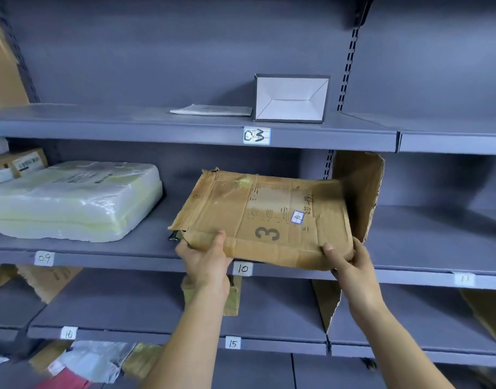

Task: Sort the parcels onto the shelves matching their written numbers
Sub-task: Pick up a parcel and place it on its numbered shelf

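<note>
— What is sitting around the cardboard parcel (263, 217)?

— At its nine o'clock a plastic-wrapped parcel (72, 200) is lying on the same middle shelf (145, 242), apart from it. At three o'clock a torn cardboard divider (359, 192) is standing upright, and the parcel's far right corner is reaching right up to it. At twelve o'clock, on the shelf above, a grey box (290, 98) is showing its white folded end, with a flat white envelope (213, 110) lying just beside it.

— What is the parcel like?

— It is looking flat, brown and corrugated, creased, with ragged edges and glossy tape patches. The plastic-wrapped one is looking soft, pale yellow-white and cushion-shaped.

— Who is holding it?

— The left hand (204, 259) is gripping the near left corner, thumb on top and fingers curling beneath. The right hand (348, 262) is gripping the near right corner the same way. The parcel's near edge is overhanging the shelf lip.

— Any writing?

— A large printed "3" (267, 233) is showing on the parcel, and a small blue-edged sticker (297, 218) is too blurred to read. The tag "10" (242, 268) is sitting directly below the parcel; "09" (44, 258) is at its eight o'clock, "11" (465, 278) at four, "03" (256, 135) at twelve.
</note>
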`<state>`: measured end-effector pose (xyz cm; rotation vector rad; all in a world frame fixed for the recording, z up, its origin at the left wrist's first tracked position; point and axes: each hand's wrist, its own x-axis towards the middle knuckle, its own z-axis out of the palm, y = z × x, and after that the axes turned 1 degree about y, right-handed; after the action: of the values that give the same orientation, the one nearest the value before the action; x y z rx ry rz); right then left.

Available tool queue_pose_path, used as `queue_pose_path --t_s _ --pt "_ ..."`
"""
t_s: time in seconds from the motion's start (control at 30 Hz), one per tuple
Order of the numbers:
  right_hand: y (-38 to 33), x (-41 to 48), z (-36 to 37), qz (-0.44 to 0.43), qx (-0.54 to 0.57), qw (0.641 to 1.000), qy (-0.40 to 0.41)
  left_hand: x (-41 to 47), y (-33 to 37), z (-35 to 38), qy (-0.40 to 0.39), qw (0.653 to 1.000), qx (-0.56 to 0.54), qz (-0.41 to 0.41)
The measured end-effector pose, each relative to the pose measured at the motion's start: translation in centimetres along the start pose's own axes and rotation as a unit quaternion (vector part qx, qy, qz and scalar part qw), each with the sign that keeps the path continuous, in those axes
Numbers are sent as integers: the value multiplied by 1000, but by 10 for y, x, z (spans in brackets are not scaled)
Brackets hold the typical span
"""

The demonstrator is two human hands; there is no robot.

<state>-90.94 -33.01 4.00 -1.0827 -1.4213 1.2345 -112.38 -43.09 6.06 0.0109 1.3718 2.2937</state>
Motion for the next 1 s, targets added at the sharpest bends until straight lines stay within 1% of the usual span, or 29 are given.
queue_pose_path --t_s 0.17,0.3,0.37,0.5,0.67,0.87,1.0 --pt "7 12 8 -1 25 997 71 15 -10 6 -64 997 40 1" --pt "6 20 15 -4 6 993 116 33 -18 0 -78 986 140 37" --pt "4 22 19 -1 -2 991 132 41 -20 -4 -82 971 219 45" --pt "3 30 28 8 -15 986 164 51 -15 -10 -99 921 363 104" --pt "5 41 38 4 -55 980 189 70 -9 -16 -125 847 492 159" --pt "10 47 42 9 -76 979 189 73 7 -16 -179 754 616 140" --pt "11 52 43 13 -79 978 191 74 7 -16 -179 701 676 140"
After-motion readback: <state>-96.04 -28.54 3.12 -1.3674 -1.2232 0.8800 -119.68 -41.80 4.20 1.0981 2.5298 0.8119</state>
